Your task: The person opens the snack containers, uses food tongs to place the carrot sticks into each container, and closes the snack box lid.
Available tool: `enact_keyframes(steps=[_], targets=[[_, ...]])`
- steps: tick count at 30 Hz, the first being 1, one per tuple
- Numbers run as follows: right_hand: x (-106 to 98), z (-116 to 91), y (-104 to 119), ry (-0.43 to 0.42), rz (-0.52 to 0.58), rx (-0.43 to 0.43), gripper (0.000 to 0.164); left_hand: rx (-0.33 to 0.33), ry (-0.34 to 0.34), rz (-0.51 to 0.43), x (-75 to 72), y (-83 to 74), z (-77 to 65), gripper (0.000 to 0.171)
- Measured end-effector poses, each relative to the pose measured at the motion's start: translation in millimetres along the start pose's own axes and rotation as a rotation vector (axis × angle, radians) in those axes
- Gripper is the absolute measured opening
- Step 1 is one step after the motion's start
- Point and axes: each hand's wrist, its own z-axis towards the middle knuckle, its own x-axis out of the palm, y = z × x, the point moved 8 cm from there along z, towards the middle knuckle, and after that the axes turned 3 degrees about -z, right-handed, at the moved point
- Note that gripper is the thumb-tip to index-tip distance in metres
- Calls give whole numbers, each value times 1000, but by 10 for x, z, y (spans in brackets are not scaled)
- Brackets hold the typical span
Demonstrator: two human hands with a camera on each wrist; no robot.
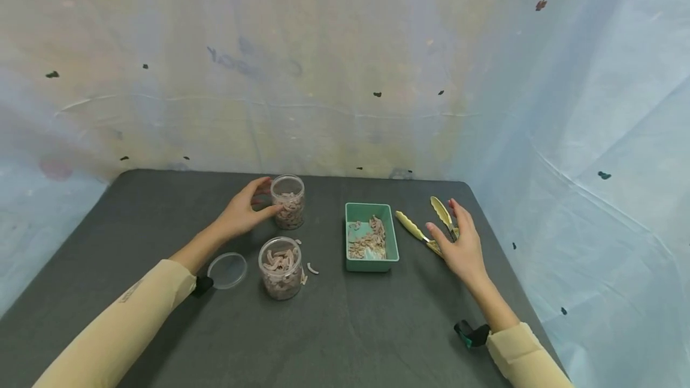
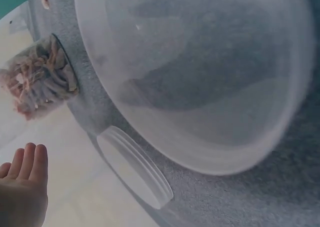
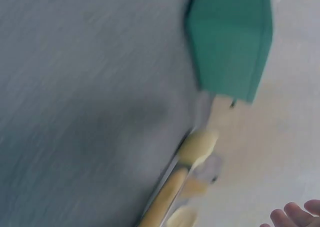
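Observation:
My left hand (image 1: pixel 241 211) is beside the back clear jar (image 1: pixel 289 211), its thumb and fingers spread around the jar's left side. In the left wrist view, straight fingers (image 2: pixel 31 162) show next to that jar (image 2: pixel 42 79), which holds small curved pinkish-brown pieces. A second clear jar (image 1: pixel 281 274) with similar pieces stands nearer. My right hand (image 1: pixel 462 247) hovers by the tongs (image 1: pixel 414 226), fingers spread and nothing gripped. The tongs have pale yellow tips and lie spread on the table, partly hidden by the hand. Only fingertips (image 3: pixel 297 214) of it show in the right wrist view.
A green tray (image 1: pixel 368 266) with more loose pieces stands between the jars and the tongs. One clear lid (image 1: pixel 227 270) lies left of the near jar; another lid (image 2: pixel 135 167) shows in the left wrist view. Stray pieces (image 1: pixel 312 269) lie beside the near jar. Plastic sheeting (image 1: pixel 323 76) hangs behind the dark table.

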Motion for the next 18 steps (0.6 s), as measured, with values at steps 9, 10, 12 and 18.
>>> enact_keyframes(steps=[9,10,12,18], targets=[[438,1,679,27,163,-138,76,101,-48,-2,-181,-195,-297,80],[499,-14,751,42,182,-151,76,108,-51,1,-204,-212,-336,80],[626,-49,888,72,217,-176,76,122,-59,16,-246,-241,-418,79],[1012,-198,1224,159,300,-249,74,212,-77,107,-345,-302,-681,73]])
